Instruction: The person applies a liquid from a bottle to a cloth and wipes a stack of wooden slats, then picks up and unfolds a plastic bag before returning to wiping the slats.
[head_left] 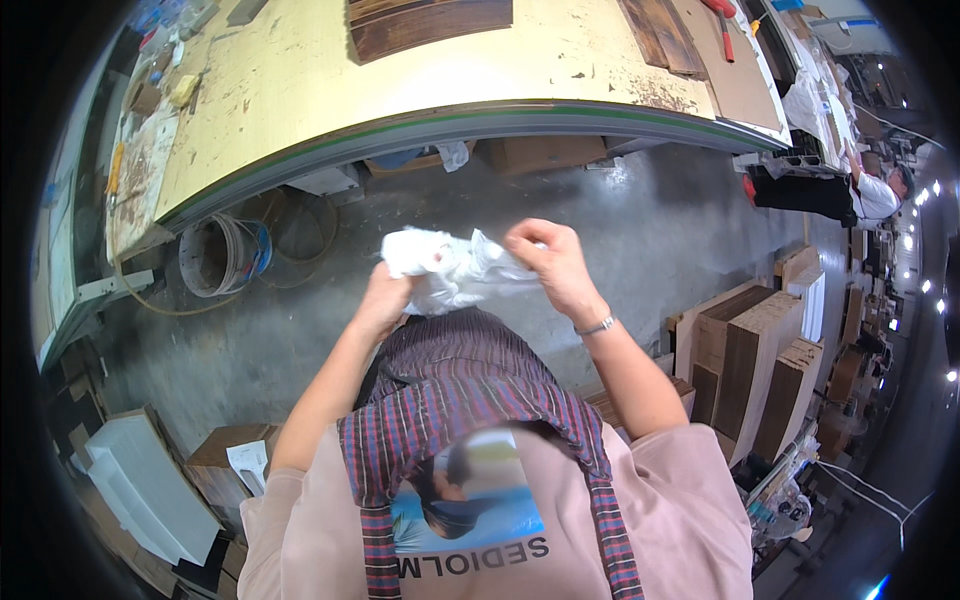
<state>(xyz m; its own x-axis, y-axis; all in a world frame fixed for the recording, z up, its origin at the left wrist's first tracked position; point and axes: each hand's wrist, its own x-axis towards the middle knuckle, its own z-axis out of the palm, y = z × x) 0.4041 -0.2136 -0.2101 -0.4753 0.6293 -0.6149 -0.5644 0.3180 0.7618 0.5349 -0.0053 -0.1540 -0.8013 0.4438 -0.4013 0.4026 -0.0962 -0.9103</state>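
A crumpled white cloth [455, 268] stretches between my two hands, just in front of my striped apron [460, 360]. Its left end is bunched in my left hand [383, 300], whose fingers are closed and partly hidden behind the folds. My right hand [556, 262] pinches the cloth's other end between thumb and fingers, and a thin watch circles that wrist. Both hands are held above the floor, short of the workbench.
Dark-stained wooden boards [430, 25] lie on the pale workbench [300, 100] ahead. A white bucket [212, 255] and hose stand below its left end. Stacked wooden panels [745, 350] are at right, a white box [150, 490] at left. Another person [870, 195] works far right.
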